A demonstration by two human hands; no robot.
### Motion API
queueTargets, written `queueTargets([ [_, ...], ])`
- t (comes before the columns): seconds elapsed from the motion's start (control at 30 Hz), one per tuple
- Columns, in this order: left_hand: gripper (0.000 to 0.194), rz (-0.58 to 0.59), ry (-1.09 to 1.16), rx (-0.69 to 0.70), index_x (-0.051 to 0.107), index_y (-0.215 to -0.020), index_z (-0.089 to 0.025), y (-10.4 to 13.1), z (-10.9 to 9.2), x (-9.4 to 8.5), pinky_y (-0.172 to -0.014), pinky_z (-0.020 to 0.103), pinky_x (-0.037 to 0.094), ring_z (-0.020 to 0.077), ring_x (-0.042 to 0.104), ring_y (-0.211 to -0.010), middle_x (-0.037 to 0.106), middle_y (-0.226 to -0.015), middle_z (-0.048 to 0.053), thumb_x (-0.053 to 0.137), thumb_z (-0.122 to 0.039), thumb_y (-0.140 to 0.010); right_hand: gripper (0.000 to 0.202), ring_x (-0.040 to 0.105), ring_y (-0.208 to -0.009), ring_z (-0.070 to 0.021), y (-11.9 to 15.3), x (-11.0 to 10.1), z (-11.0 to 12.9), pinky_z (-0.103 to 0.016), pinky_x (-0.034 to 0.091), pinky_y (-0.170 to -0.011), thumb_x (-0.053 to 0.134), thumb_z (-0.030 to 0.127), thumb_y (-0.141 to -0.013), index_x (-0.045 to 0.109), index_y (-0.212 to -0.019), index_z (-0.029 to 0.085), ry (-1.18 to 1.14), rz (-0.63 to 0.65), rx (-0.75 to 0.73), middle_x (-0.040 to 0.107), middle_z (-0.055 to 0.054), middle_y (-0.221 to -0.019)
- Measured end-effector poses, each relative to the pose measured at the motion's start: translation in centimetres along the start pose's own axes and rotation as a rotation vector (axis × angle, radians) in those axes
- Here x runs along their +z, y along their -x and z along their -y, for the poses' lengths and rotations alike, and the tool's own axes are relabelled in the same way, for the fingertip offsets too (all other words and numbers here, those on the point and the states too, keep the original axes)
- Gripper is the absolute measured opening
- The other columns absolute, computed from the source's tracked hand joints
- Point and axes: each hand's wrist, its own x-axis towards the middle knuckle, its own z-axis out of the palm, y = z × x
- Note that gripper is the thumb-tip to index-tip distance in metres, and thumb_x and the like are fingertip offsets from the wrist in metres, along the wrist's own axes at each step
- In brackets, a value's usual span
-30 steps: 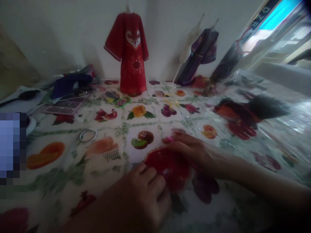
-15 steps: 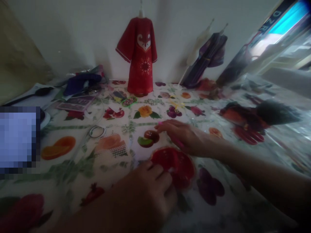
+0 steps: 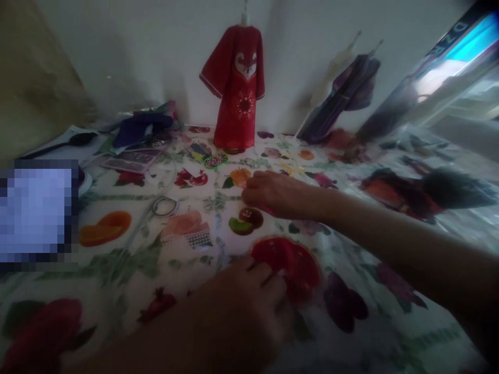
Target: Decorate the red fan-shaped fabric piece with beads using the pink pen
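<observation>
My left hand (image 3: 249, 306) rests low over the fruit-patterned tablecloth (image 3: 218, 252), back upward. Its fingers are curled in, and whatever they may hold is hidden. Farther off, my right hand (image 3: 273, 193) has its fingers bent and drawn together just above a printed kiwi; any small thing in them cannot be made out. Beyond it lie a green-rimmed oval dish (image 3: 216, 161) of small beads and a yellow ribbon-like piece (image 3: 289, 166). To the left are a thin ring-shaped coil (image 3: 164, 206) and a small patch of dotted mesh (image 3: 198, 239).
A small red dress (image 3: 237, 93) with white patterns stands against the wall. A purple garment (image 3: 343, 98) leans to its right. Folded dark-blue cloth (image 3: 142, 127), a pink flat packet (image 3: 132, 160) and a pixelated screen (image 3: 37, 213) are at left. Clear plastic with dark items (image 3: 413, 192) covers the right side.
My right hand has moved away from me across the cloth, and its fingers have drawn together. My left hand stays nearly in place. The whole view has shifted slightly.
</observation>
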Motion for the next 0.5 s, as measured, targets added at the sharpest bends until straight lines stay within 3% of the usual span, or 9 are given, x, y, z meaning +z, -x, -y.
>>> queueTargets([
  [0.27,0.013,0.026,0.010,0.002,0.063,-0.084,-0.016,0.0,0.0,0.0,-0.068,0.037,0.041,0.0197,0.051,-0.070,0.059,-0.077,0.002,0.060,-0.021,-0.095,0.019,0.052,-0.088,-0.0204,-1.2,-2.0,1.2,-0.033,0.037,-0.080,0.051,0.010,-0.099,0.065,-0.087,0.013,0.053,0.176,0.025,0.064,-0.010,-0.092],
  [0.5,0.013,0.040,0.015,0.007,0.063,-0.083,-0.016,0.2,-0.1,0.1,-0.067,0.037,0.041,0.0202,0.050,-0.070,0.058,-0.077,0.002,0.060,-0.022,-0.095,0.014,0.054,-0.088,-0.0222,-1.9,-1.5,1.5,-0.034,0.035,-0.077,0.054,0.012,-0.098,0.066,-0.092,0.013,0.157,0.184,0.004,0.065,-0.010,-0.092],
])
